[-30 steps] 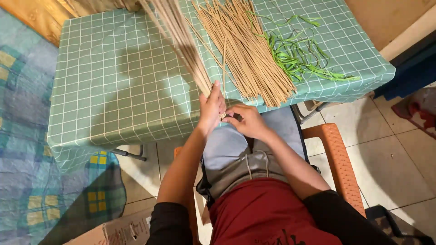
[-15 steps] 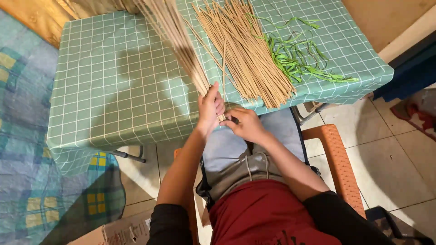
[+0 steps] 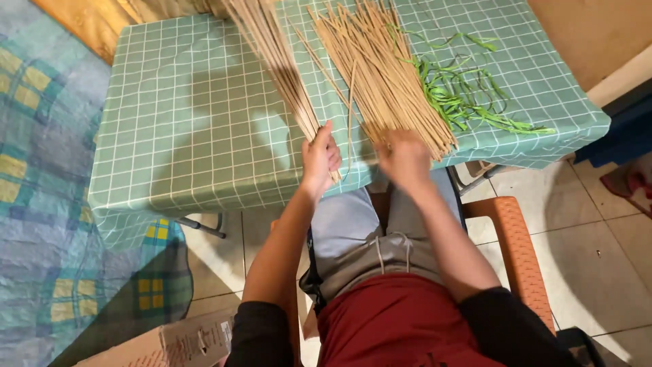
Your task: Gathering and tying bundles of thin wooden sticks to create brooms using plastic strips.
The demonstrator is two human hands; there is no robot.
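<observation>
I sit at a table covered with a green checked cloth (image 3: 197,115). My left hand (image 3: 319,158) grips the near end of a bundle of thin tan sticks (image 3: 272,54) that runs up and away across the table. My right hand (image 3: 404,158) rests, blurred, on the near ends of a wider loose pile of tan sticks (image 3: 380,75); whether it grips any I cannot tell. One thin stick (image 3: 350,115) lies between the two hands. Green leaf strips (image 3: 468,95) lie to the right of the pile.
An orange plastic chair (image 3: 516,251) holds me. A patterned blue and yellow blanket (image 3: 47,204) lies at left on the tiled floor (image 3: 598,251). A cardboard box (image 3: 176,343) sits at the bottom left. A dark blue object (image 3: 628,132) stands at right.
My hands were together at the table edge over my lap. They have moved up and apart, the left onto the bundle, the right onto the loose pile.
</observation>
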